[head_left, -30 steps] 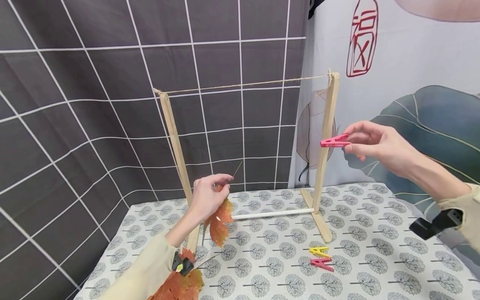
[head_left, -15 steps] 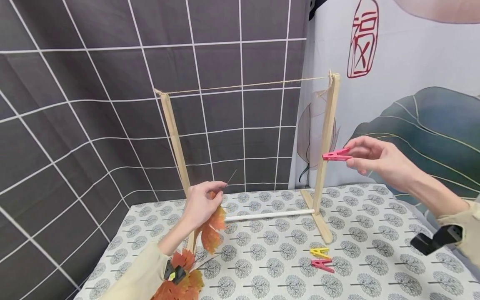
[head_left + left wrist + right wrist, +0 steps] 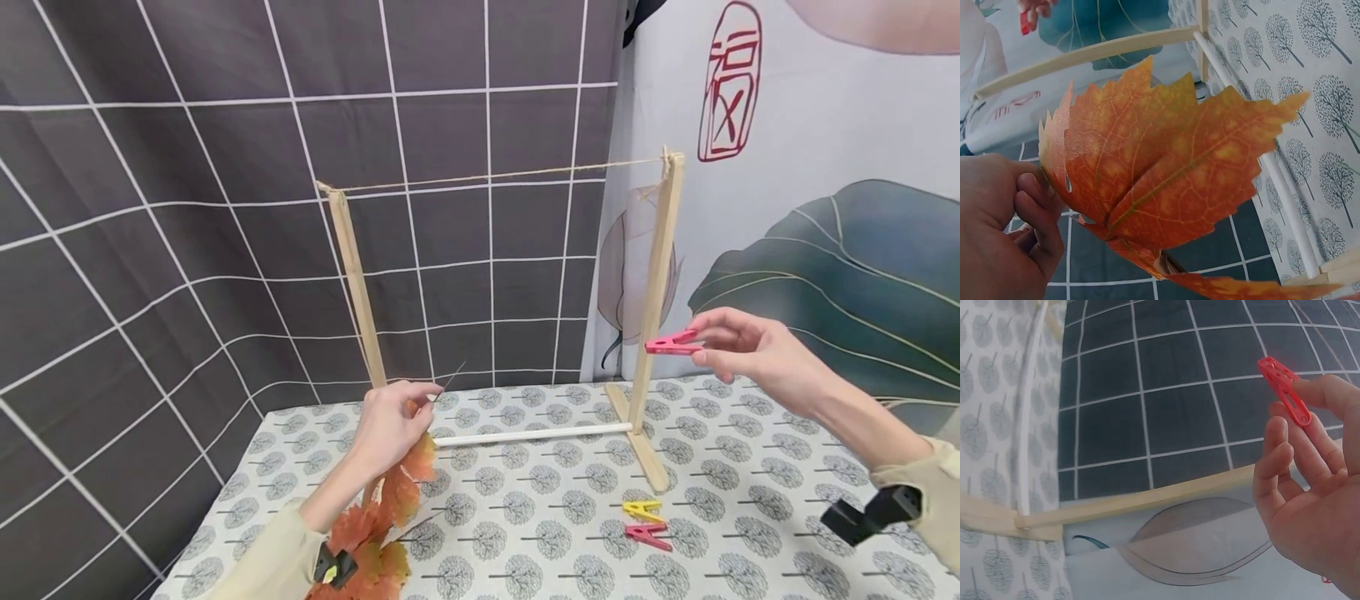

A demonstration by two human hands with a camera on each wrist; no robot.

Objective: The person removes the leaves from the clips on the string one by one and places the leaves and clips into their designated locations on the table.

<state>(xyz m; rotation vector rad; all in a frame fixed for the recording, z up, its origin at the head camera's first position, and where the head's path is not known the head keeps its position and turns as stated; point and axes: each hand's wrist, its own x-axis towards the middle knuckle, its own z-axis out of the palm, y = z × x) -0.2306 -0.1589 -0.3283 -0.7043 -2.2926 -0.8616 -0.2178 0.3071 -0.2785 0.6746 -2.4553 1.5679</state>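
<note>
My left hand [image 3: 393, 425] pinches an orange-red artificial maple leaf [image 3: 1160, 162] near its stem, beside the left post of a wooden frame. The thin stem [image 3: 453, 377] sticks out past the fingertips, and the blade hangs below the hand. To the right, my right hand [image 3: 761, 354] holds a pink clothespin [image 3: 673, 343] between thumb and fingers, its nose pointing left across the right post. In the right wrist view the same clothespin [image 3: 1285, 390] shows against the dark backdrop. More orange leaves [image 3: 363, 567] lie on the table under my left forearm, partly hidden by it.
A twine line [image 3: 495, 176] runs between the tops of the left post [image 3: 356, 283] and right post [image 3: 660, 283]. A white rod [image 3: 532, 434] joins them low down. A yellow clothespin [image 3: 642, 510] and a pink-red clothespin [image 3: 648, 536] lie on the tree-patterned tablecloth [image 3: 540, 533].
Both hands have moved down, the left also a little leftward with the leaf, the right still holding the pink clothespin. The clothespins on the table have stayed put.
</note>
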